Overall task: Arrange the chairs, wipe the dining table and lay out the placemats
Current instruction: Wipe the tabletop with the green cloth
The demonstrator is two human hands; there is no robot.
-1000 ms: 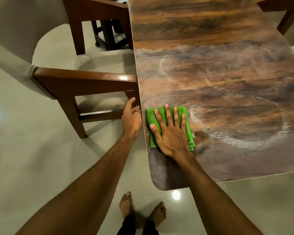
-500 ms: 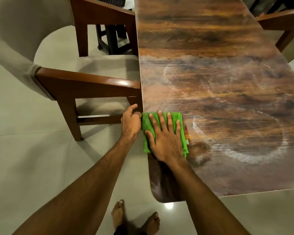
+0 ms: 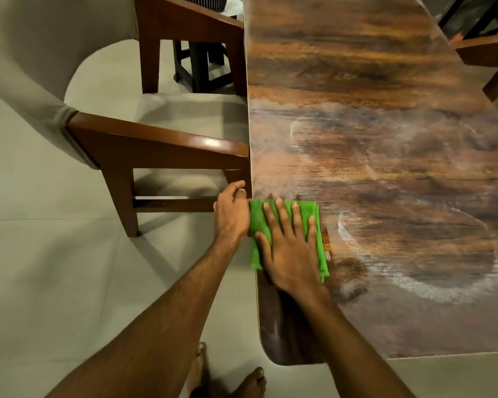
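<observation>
My right hand flat, fingers spread, presses cloth; left hand grips tabletop edge alongside; smeared stretch lies rightward.

We log: cloth on table at its left edge | right hand on cloth | left hand just left, against that edge | chair left of table.

Pale glossy tiled floor, faint grout lines

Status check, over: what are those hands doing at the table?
Right hand flat, pressing green cloth at table edge. Left hand against that edge, grip unclear. Chair armrest close beside left hand.
</observation>
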